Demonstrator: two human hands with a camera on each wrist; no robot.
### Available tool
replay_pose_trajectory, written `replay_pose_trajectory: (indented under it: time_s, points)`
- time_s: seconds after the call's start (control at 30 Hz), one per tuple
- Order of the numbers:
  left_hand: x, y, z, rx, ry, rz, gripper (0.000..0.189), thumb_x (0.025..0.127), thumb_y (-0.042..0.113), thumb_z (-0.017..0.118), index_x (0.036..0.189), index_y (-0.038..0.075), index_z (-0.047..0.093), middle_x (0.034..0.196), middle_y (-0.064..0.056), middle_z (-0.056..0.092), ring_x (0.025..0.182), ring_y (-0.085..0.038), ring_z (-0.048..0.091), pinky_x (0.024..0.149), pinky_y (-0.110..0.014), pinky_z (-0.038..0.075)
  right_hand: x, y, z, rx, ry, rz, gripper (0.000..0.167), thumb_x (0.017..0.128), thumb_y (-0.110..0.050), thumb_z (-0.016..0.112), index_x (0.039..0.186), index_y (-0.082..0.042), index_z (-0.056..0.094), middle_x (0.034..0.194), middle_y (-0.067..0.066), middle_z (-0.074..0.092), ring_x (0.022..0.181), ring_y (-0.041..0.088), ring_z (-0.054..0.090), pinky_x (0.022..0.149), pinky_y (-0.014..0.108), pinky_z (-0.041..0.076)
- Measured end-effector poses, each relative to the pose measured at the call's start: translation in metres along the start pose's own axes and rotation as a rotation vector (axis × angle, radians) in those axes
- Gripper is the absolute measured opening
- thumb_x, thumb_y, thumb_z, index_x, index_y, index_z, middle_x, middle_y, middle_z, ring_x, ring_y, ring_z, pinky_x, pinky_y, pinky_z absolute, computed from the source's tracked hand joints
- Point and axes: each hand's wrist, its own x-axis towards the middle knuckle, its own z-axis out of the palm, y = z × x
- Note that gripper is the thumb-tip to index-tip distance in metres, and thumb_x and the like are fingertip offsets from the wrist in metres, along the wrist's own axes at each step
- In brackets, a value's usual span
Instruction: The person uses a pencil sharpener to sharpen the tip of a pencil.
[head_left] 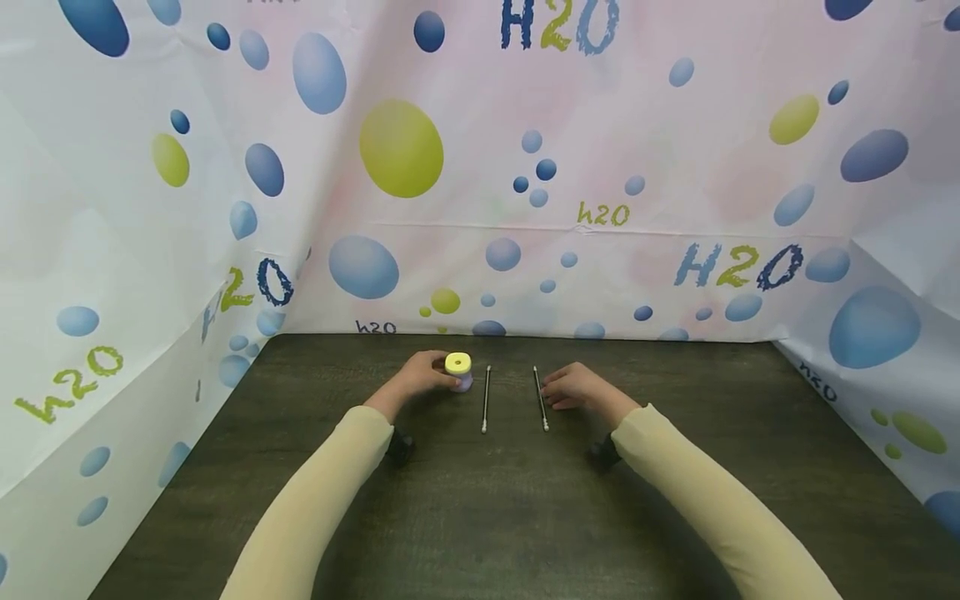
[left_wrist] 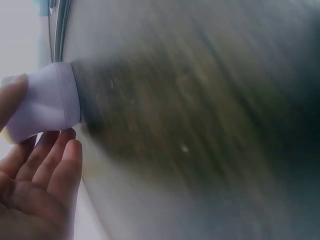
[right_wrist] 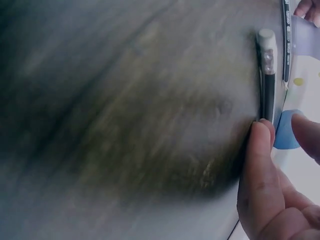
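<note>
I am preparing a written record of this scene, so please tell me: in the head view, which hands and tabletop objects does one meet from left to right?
Left hand, lavender container with yellow top, first pencil, second pencil, right hand.

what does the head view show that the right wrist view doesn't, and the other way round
Only the head view shows the yellow top of the waisted lilac plastic-looking spool and both long cream fabric sleeves.

Only the right wrist view shows pale lettering along one slim black pencil.

Both show the spool's lilac body, both pencils, the right hand and at least part of the left hand.
</note>
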Motion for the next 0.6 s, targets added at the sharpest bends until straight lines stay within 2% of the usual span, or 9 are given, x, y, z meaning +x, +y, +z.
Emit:
replay_pose_trajectory:
  time_s: [0.07, 0.1, 0.2, 0.3, 0.33, 0.47, 0.6]
  points:
    - [0.005, -0.004, 0.000, -0.003, -0.009, 0.008, 0.065, 0.090, 0.019, 0.079, 0.144, -0.006, 0.052, 0.144, -0.025, 0.059, 0.135, -0.039, 0.057, 0.111, -0.049, 0.049, -0.001, -0.001, 0.002, -0.018, 0.007, -0.005, 0.045, 0.101, -0.004, 0.060, 0.140, 0.015, 0.052, 0.132, 0.030, 0.065, 0.112, 0.034, 0.070, 0.089, 0.033, 0.062]
    - [0.012, -0.014, 0.001, -0.005, -0.006, 0.045, 0.067, 0.089, 0.025, 0.081, 0.143, -0.004, 0.054, 0.141, -0.023, 0.061, 0.131, -0.037, 0.060, 0.107, -0.046, 0.052, -0.001, -0.001, 0.003, -0.026, 0.011, -0.008, 0.045, 0.100, -0.003, 0.061, 0.140, 0.015, 0.052, 0.132, 0.031, 0.065, 0.116, 0.037, 0.069, 0.090, 0.035, 0.061]
    - [0.016, -0.018, 0.002, 0.004, -0.013, 0.063, 0.069, 0.087, 0.028, 0.082, 0.142, -0.003, 0.055, 0.139, -0.022, 0.063, 0.129, -0.035, 0.061, 0.105, -0.044, 0.053, -0.002, -0.002, 0.006, -0.049, 0.023, -0.017, 0.046, 0.098, -0.002, 0.063, 0.139, 0.016, 0.052, 0.132, 0.032, 0.064, 0.121, 0.041, 0.066, 0.092, 0.037, 0.061]
    - [0.013, -0.014, 0.001, -0.003, -0.011, 0.055, 0.067, 0.089, 0.025, 0.081, 0.142, -0.005, 0.054, 0.140, -0.024, 0.062, 0.130, -0.037, 0.060, 0.107, -0.047, 0.052, -0.002, -0.003, 0.008, -0.083, 0.044, -0.028, 0.046, 0.097, -0.003, 0.065, 0.138, 0.016, 0.054, 0.128, 0.033, 0.065, 0.119, 0.041, 0.067, 0.090, 0.037, 0.062]
    - [0.005, -0.004, 0.000, -0.001, -0.015, 0.022, 0.066, 0.090, 0.019, 0.079, 0.144, -0.007, 0.052, 0.143, -0.025, 0.059, 0.134, -0.040, 0.057, 0.111, -0.050, 0.049, -0.001, -0.004, 0.008, -0.097, 0.054, -0.031, 0.046, 0.097, -0.003, 0.066, 0.137, 0.016, 0.054, 0.126, 0.032, 0.065, 0.116, 0.040, 0.068, 0.088, 0.037, 0.062]
    - [0.000, 0.002, 0.001, 0.022, 0.003, 0.011, 0.060, 0.093, 0.015, 0.075, 0.143, -0.009, 0.051, 0.143, -0.027, 0.058, 0.135, -0.042, 0.056, 0.111, -0.050, 0.048, 0.001, -0.004, 0.012, -0.143, 0.108, -0.026, 0.046, 0.094, -0.006, 0.071, 0.134, 0.015, 0.057, 0.119, 0.030, 0.068, 0.106, 0.036, 0.072, 0.081, 0.033, 0.063]
    - [-0.002, 0.004, 0.004, 0.017, 0.008, -0.001, 0.060, 0.094, 0.015, 0.074, 0.144, -0.008, 0.051, 0.144, -0.027, 0.057, 0.136, -0.041, 0.055, 0.113, -0.050, 0.048, 0.003, -0.003, 0.015, -0.176, 0.143, -0.018, 0.046, 0.092, -0.007, 0.074, 0.130, 0.014, 0.059, 0.121, 0.029, 0.065, 0.103, 0.036, 0.072, 0.080, 0.033, 0.063]
